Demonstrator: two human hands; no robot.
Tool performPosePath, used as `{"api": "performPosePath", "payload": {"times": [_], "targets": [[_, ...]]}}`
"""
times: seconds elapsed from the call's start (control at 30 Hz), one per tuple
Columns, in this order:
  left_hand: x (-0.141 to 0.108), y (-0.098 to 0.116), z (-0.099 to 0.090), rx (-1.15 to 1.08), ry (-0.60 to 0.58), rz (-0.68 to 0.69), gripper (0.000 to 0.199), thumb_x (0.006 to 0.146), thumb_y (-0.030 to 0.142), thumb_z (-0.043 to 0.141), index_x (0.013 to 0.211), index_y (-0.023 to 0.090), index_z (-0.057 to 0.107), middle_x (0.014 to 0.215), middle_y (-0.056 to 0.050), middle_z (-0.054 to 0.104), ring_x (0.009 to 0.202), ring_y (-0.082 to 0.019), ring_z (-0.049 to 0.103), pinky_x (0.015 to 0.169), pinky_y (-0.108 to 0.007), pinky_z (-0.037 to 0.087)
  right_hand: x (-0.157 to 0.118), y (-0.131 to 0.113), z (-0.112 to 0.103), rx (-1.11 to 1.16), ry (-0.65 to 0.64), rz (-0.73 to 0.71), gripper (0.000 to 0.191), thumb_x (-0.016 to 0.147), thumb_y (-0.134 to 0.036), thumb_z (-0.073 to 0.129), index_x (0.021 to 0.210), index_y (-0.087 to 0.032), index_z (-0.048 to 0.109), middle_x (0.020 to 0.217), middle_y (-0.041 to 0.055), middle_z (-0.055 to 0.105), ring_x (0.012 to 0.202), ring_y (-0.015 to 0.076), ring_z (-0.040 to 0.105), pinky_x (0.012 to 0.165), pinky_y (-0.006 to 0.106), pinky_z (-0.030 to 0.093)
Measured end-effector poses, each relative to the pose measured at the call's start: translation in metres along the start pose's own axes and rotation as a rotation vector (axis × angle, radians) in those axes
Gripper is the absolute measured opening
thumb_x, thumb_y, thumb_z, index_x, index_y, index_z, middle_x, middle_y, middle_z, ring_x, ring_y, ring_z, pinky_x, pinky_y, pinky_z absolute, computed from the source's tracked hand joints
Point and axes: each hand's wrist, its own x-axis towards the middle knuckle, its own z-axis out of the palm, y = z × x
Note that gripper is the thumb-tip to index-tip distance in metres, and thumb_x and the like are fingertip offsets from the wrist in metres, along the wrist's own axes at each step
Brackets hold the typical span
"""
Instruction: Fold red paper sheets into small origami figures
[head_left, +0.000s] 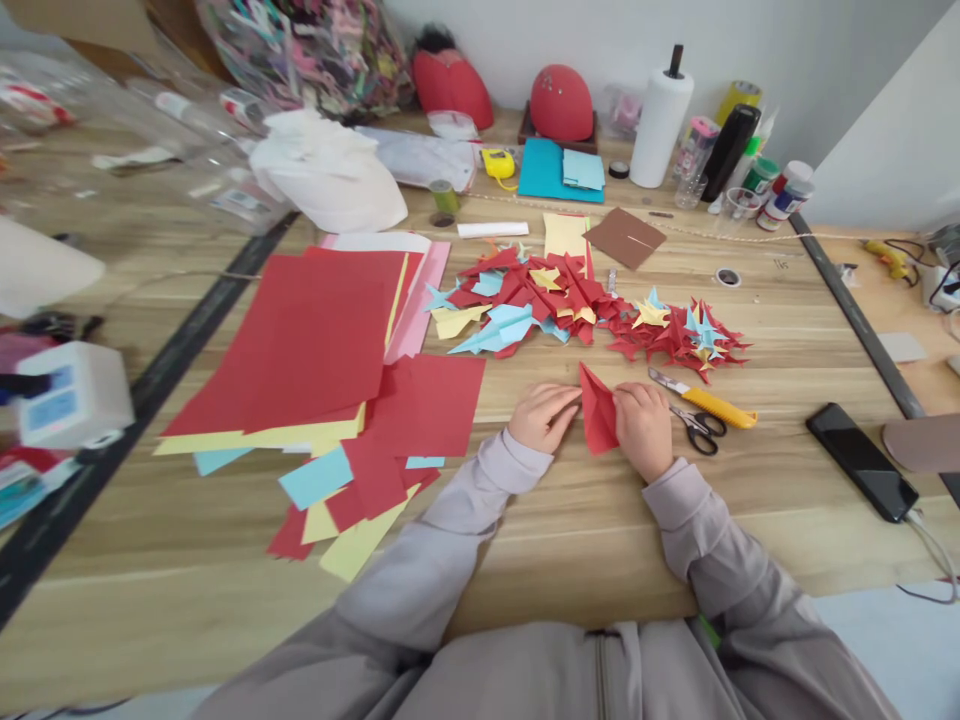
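A piece of red paper [598,412], folded to a point at its far end, is between my two hands just above the table. My right hand [645,425] pinches its right edge. The fingers of my left hand [545,415] are closed at the left edge; the fingertips' grip is partly hidden. Beyond the hands lies a heap of folded paper planes [517,300] in red, blue and yellow. To its right is a pile of folded paper stars [679,330]. A yellow utility knife [712,405] and black scissors [703,432] lie close to my right hand.
Large red sheets [300,340] are stacked on the left, with smaller cut pieces [315,480] in front. A black phone [862,460] lies at the right. Farther back are a brown paper square [625,238], a tape measure [498,164] and a white paper roll [661,130].
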Motion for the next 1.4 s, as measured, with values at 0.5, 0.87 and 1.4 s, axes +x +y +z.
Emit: {"api": "performPosePath", "payload": {"times": [0.5,0.87,1.4], "targets": [[0.000,0.005,-0.002,-0.610,0.200,-0.408,0.026,0.068,0.029,0.071,0.090,0.016,0.066,0.077,-0.004,0.062,0.063,-0.012,0.058,0.061,-0.025,0.050,0.002,-0.013,-0.009,0.696,0.158,0.293,0.019,0.089,-0.028,0.044,0.087,-0.019,0.061,0.082,0.0044,0.064,0.076,0.0169,0.058,0.071,0.032,0.046],[0.001,0.010,0.002,-0.491,0.146,-0.402,0.020,0.071,0.034,0.067,0.079,0.015,0.067,0.073,-0.005,0.065,0.063,-0.013,0.059,0.059,-0.025,0.050,0.002,-0.017,-0.008,0.658,0.150,0.178,0.018,0.081,-0.024,0.057,0.097,-0.021,0.061,0.091,0.0060,0.064,0.085,0.0182,0.060,0.078,0.033,0.050],[0.001,0.013,-0.019,0.088,0.193,0.183,0.017,0.076,0.014,0.056,0.080,0.024,0.068,0.098,-0.007,0.066,0.096,-0.021,0.057,0.081,-0.040,0.047,-0.003,-0.011,-0.011,0.332,0.194,-0.050,0.017,0.080,-0.013,0.050,0.072,-0.024,0.062,0.090,0.0033,0.066,0.093,0.0201,0.056,0.084,0.040,0.039]]}}
